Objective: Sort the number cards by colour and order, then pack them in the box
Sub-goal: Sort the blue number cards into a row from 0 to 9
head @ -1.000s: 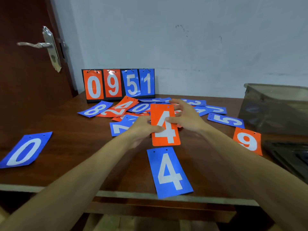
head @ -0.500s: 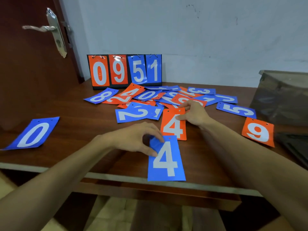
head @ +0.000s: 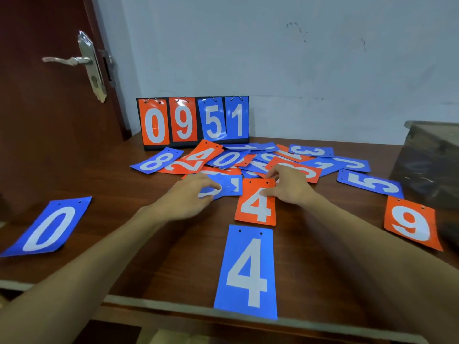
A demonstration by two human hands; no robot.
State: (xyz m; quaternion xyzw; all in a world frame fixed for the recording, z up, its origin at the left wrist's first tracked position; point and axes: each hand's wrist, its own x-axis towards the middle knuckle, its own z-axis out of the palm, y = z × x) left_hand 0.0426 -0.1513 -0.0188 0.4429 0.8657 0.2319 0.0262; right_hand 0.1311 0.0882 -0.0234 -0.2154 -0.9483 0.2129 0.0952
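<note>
Four cards are seen set well clear of the heap: blue 0 [head: 49,227] far left, blue 4 [head: 246,271] at the near table edge, orange 4 [head: 255,204] just beyond it, orange 9 [head: 409,224] to the right. Most sorting is judged undone, since both colours are mixed in the pile [head: 248,158] before the scoreboard stand [head: 193,120]. The left hand [head: 188,194] is laid on a blue card [head: 229,186] at the pile's near edge; a pinch cannot be confirmed. The right hand [head: 288,187] is spread, thumb pressed on the orange 4. No card is seen in the box [head: 432,157], far right; its inside cannot be made out.
</note>
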